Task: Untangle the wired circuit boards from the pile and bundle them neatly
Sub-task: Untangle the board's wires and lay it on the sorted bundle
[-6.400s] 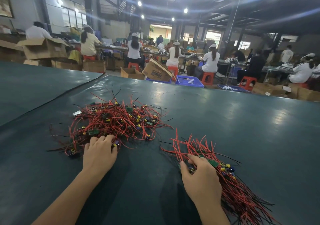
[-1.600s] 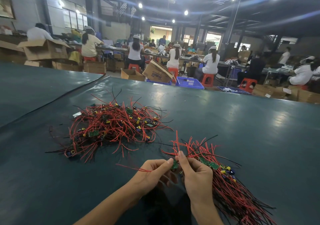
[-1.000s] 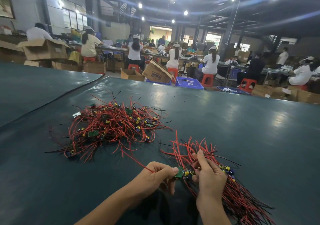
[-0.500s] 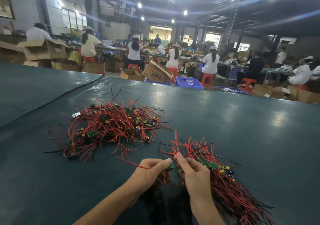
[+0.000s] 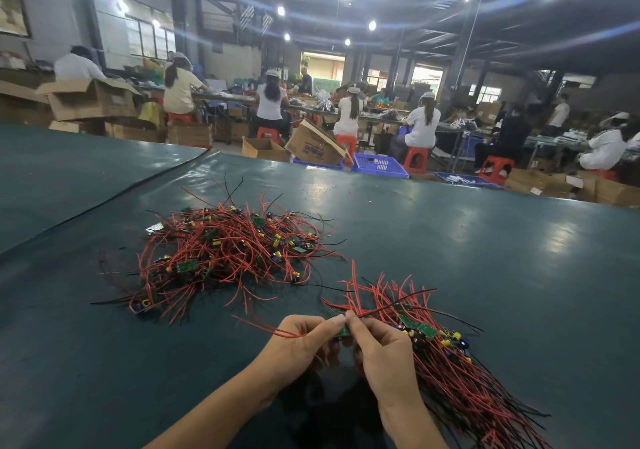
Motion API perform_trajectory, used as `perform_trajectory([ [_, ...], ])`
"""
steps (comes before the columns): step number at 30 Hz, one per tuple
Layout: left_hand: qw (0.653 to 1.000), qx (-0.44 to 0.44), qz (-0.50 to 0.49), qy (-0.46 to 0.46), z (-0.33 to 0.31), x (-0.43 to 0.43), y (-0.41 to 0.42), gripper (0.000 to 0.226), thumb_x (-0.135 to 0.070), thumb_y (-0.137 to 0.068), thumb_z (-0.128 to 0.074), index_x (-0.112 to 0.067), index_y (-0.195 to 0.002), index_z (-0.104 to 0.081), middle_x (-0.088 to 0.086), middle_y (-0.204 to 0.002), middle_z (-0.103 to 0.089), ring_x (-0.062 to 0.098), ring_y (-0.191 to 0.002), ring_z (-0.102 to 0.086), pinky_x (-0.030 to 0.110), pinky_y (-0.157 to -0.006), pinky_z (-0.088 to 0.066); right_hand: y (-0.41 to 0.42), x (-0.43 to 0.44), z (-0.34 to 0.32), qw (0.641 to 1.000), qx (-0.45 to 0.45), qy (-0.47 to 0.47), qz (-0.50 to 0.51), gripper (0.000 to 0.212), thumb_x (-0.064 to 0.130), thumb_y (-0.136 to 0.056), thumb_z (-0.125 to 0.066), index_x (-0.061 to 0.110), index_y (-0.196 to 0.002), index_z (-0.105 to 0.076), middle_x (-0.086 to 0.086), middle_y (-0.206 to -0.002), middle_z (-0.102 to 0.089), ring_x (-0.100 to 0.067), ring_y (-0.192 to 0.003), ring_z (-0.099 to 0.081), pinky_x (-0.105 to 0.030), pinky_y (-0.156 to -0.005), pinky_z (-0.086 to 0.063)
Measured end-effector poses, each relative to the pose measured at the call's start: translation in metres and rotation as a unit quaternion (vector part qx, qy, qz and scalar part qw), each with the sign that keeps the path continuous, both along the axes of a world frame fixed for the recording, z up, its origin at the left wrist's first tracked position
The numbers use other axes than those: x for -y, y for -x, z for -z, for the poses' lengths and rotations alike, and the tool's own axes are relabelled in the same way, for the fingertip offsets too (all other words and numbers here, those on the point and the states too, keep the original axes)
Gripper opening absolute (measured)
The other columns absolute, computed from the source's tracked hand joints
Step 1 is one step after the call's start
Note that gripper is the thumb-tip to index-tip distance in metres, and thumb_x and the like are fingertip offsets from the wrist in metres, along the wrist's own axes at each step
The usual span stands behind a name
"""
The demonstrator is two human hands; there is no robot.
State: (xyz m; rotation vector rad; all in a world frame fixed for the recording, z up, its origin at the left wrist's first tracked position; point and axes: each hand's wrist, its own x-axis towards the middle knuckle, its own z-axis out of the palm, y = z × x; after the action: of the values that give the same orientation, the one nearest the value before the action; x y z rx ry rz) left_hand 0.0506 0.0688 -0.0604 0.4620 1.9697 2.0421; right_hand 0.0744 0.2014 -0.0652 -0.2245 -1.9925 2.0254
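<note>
A tangled pile (image 5: 228,254) of small green circuit boards with red and black wires lies left of centre on the dark green table (image 5: 485,275). To its right, an aligned bundle (image 5: 450,365) of wired boards lies with its wires running toward the near right. Just left of that bundle, my left hand (image 5: 298,341) and my right hand (image 5: 384,351) meet fingertip to fingertip, together pinching one small green circuit board (image 5: 343,331). Its red wire trails left over my left hand.
A seam in the table cover runs diagonally at the far left. Beyond the far table edge sit several workers on red stools, cardboard boxes (image 5: 313,145) and blue crates (image 5: 379,166). Bare table surface stretches to the right.
Since 6.4 s ago my left hand left the tangled pile and joined the right hand at the bundle. Over the last second both hands shifted the held board slightly; its red wire swung left.
</note>
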Motion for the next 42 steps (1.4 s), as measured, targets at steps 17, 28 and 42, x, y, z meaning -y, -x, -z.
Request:
perform_trajectory([
  [17, 1.0, -0.006, 0.008, 0.001, 0.0, 0.0, -0.001, 0.038, -0.047, -0.083, -0.06, -0.02, -0.057, -0.068, 0.002, -0.06, -0.065, 0.013, -0.058, -0.06, 0.022, -0.061, -0.046, -0.001, 0.001, 0.001, 1.0, -0.024, 0.008, 0.018, 0.029, 0.016, -0.09, -0.067, 0.007, -0.063, -0.074, -0.016, -0.068, -0.071, -0.034, -0.074, -0.068, -0.048, -0.082, -0.055],
  [28, 0.998, -0.007, 0.045, -0.031, -0.005, 0.001, -0.003, 0.033, -0.031, -0.079, -0.063, -0.008, -0.057, -0.057, 0.008, -0.056, -0.058, 0.016, -0.05, -0.056, 0.024, -0.057, -0.049, 0.005, -0.014, 0.001, 0.994, -0.022, 0.057, 0.095, 0.029, 0.02, -0.09, -0.068, 0.014, -0.062, -0.075, 0.004, -0.051, -0.057, -0.006, -0.045, -0.043, -0.023, -0.05, -0.038],
  [42, 0.997, -0.035, 0.061, 0.015, -0.003, 0.004, -0.005, 0.035, -0.046, -0.074, -0.065, -0.02, -0.052, -0.061, 0.006, -0.057, -0.062, 0.015, -0.054, -0.057, 0.023, -0.061, -0.045, 0.01, -0.034, 0.002, 0.965, -0.011, 0.169, 0.199, 0.026, 0.03, -0.093, -0.065, 0.013, -0.074, -0.071, 0.01, -0.047, -0.053, -0.003, -0.036, -0.037, -0.019, -0.035, -0.034],
])
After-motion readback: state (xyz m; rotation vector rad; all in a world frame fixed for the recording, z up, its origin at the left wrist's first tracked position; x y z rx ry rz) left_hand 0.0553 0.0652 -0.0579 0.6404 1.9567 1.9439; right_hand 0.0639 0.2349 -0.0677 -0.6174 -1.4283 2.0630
